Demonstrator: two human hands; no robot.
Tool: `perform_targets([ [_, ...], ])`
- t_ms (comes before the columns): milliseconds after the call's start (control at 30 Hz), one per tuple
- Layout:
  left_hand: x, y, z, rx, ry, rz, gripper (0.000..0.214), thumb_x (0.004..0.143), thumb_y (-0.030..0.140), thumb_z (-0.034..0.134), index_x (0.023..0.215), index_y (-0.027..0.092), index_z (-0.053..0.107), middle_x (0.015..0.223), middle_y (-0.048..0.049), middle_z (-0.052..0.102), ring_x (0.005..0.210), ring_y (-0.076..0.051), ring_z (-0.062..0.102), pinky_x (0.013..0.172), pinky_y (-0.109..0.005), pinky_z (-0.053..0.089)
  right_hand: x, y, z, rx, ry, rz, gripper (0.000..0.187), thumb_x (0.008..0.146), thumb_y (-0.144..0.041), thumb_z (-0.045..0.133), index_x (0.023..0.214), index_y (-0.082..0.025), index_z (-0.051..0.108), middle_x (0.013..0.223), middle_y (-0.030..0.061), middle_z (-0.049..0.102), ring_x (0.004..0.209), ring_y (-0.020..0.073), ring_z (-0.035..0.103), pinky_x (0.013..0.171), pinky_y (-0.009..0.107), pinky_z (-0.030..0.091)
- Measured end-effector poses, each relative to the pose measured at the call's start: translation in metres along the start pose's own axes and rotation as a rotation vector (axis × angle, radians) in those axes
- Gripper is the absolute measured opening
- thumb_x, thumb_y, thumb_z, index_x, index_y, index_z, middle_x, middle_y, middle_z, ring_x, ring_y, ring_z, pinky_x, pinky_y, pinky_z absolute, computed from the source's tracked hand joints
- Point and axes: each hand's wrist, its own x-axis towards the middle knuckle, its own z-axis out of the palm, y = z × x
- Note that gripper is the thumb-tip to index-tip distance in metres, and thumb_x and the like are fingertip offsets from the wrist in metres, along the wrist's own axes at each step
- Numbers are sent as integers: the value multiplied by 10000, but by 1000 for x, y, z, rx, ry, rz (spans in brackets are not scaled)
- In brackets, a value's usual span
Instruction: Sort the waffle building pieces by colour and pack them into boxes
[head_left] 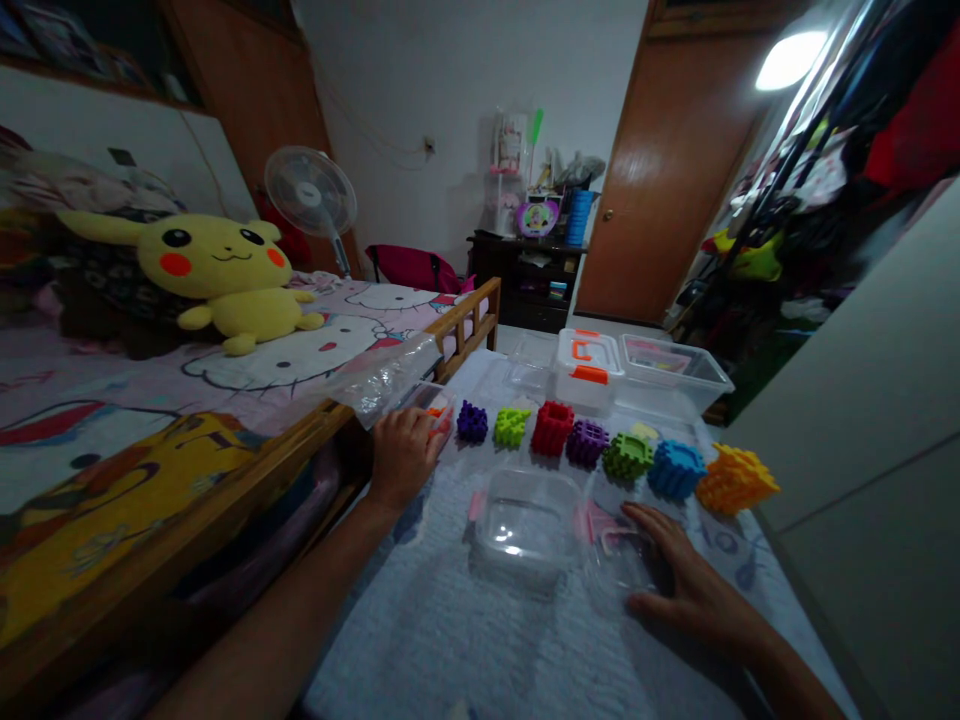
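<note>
My left hand (405, 455) is curled over an orange block (437, 412) at the left end of a row of toy cube blocks. The row runs right: dark purple block (472, 421), lime block (511, 426), red block (552, 427), violet block (586, 442), green block (627, 455), blue block (676, 468), orange-yellow block (737, 479). My right hand (686, 580) lies flat with fingers spread on a clear lid (619, 558). A clear plastic box (525, 525) sits between my hands on the white cloth (480, 640).
Behind the row stand a white case with orange latches (589, 365) and clear tubs (675, 368). A clear plastic bag (382, 378) lies at the bed's wooden rail (247, 480). A yellow plush toy (217, 275) rests on the bed. A white panel (870, 400) is on the right.
</note>
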Motion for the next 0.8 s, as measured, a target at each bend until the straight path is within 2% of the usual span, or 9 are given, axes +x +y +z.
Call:
perform_targets([
  [167,-6,10,-7,-24,121,-8,302,888,294,547,1163,178,591,1173,-137,600,1080,-318,516,944,-496,395,1,-1,3,-10,27,4,856,742,-587,644,1472,-209,407,1564,132,310,1439,366,253,1169,545,256],
  [267,-4,25,-11,-121,106,114,344,882,219,525,1221,166,560,1220,-144,586,1157,-310,501,1017,-492,390,3,1,5,-15,43,-2,825,751,-602,625,1456,-217,436,1551,129,338,1431,364,274,1165,547,268],
  [333,2,36,-9,-211,19,234,376,870,162,501,1244,158,544,1251,-135,584,1197,-278,501,1070,-451,386,4,2,6,-18,50,0,799,769,-609,601,1450,-220,446,1547,126,347,1429,358,283,1166,543,270],
  [400,10,45,-4,-245,-89,291,460,836,108,491,1295,138,506,1330,-141,553,1262,-265,476,1119,-434,358,4,3,8,-26,56,-2,784,786,-612,582,1453,-225,441,1550,122,344,1428,353,287,1167,541,270],
  [533,35,61,4,-154,-348,274,659,773,42,495,1419,45,365,1506,-213,381,1417,-307,318,1159,-449,297,4,4,10,-42,73,-17,771,797,-615,573,1453,-230,441,1547,121,351,1426,354,290,1164,547,271],
  [600,50,67,3,-90,-485,255,705,759,23,503,1443,40,330,1535,-219,336,1444,-318,266,1154,-441,294,4,4,9,-44,72,-18,756,804,-613,568,1450,-239,445,1547,116,353,1425,357,288,1162,558,266],
  [700,70,74,1,-6,-650,222,680,754,36,542,1414,102,390,1505,-188,400,1432,-312,296,1111,-424,344,3,3,7,-43,48,-18,752,812,-608,565,1454,-238,437,1553,117,343,1428,362,277,1165,568,253],
  [800,86,76,6,33,-721,195,592,728,75,616,1305,152,509,1399,-173,525,1357,-311,413,1035,-422,419,3,2,6,-32,44,-19,753,815,-612,561,1455,-236,435,1556,119,335,1428,367,275,1166,571,250],
])
